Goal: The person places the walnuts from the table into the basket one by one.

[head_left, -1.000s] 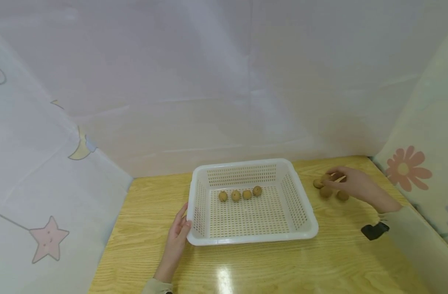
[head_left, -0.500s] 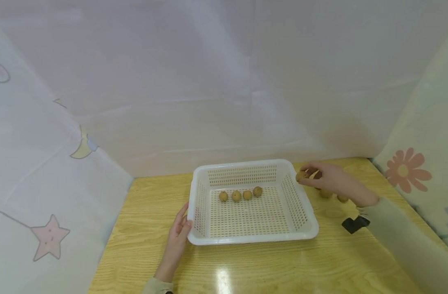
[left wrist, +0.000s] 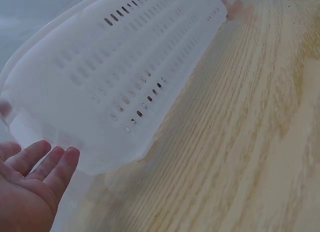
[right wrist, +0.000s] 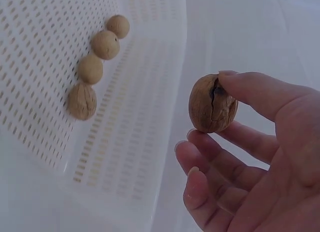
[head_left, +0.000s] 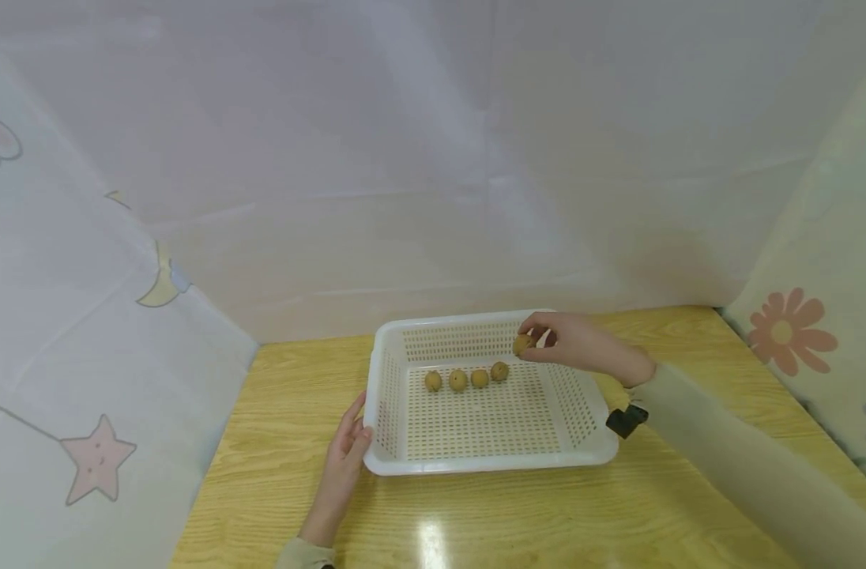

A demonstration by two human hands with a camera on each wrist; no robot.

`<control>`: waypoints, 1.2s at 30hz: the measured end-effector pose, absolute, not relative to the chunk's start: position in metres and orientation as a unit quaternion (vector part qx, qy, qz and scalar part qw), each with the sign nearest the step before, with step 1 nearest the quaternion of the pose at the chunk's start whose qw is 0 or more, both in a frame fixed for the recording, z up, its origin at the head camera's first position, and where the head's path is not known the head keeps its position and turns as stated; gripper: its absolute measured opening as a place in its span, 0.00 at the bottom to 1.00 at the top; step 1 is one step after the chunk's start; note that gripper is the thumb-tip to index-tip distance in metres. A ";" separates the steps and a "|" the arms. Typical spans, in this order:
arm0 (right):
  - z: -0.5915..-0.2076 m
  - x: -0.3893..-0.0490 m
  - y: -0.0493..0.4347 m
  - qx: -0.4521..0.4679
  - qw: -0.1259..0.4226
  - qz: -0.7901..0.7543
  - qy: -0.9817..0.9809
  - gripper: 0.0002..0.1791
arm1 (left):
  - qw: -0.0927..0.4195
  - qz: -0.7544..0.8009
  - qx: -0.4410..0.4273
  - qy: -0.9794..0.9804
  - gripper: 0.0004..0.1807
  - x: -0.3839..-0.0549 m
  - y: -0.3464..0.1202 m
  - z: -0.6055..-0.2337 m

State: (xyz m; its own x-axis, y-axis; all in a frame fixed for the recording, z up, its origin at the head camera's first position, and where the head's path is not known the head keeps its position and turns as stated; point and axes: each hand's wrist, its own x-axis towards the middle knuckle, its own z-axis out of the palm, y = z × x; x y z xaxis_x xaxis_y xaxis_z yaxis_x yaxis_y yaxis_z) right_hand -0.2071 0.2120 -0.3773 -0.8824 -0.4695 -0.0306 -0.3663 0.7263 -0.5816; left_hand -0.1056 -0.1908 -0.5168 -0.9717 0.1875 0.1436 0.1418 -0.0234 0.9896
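Note:
A white perforated plastic basket (head_left: 490,465) stands on the wooden table, with several walnuts (head_left: 458,380) in a row on its floor. My left hand (head_left: 343,454) holds the basket's left side near the front corner, thumb at the rim; in the left wrist view its fingertips (left wrist: 71,154) meet the outer wall. Over the back right part of the basket, my right hand (head_left: 575,341) pinches one walnut (right wrist: 209,105) between thumb and fingers. That walnut has a dark crack in its shell, facing the right wrist camera.
The light wood table (head_left: 262,442) extends left, right and in front of the basket. A pale hanging sheet (head_left: 319,237) closes off the back, and printed sheets line both sides. My right forearm covers part of the table's right side.
My right hand has lifted a walnut from the group on the right and carried it left, past the basket's rim to above its inside. The left hand and basket stay in place.

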 end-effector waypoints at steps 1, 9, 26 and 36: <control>-0.378 -0.209 0.206 -0.234 0.087 -0.292 0.923 0.21 | 0.016 0.704 0.119 0.700 0.32 -0.106 -0.191 -0.517; -0.393 -0.223 0.168 -0.282 0.097 -0.304 0.905 0.17 | 0.021 0.712 0.112 0.693 0.32 -0.106 -0.191 -0.517; -0.456 -0.246 0.122 -0.377 0.179 -0.282 0.864 0.15 | 0.017 0.707 0.123 0.696 0.33 -0.105 -0.191 -0.518; -0.484 -0.246 0.100 -0.445 0.164 -0.194 0.859 0.16 | 0.018 0.710 0.115 0.695 0.33 -0.105 -0.190 -0.518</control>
State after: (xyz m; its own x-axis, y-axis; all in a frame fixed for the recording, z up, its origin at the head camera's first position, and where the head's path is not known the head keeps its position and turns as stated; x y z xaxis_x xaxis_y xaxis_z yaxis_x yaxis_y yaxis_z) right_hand -0.2457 0.0998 -0.4844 -0.5497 -0.8282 -0.1091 -0.7005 0.5282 -0.4799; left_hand -0.1045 -0.1904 -0.5177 -0.9730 0.1855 0.1374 0.1335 -0.0338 0.9905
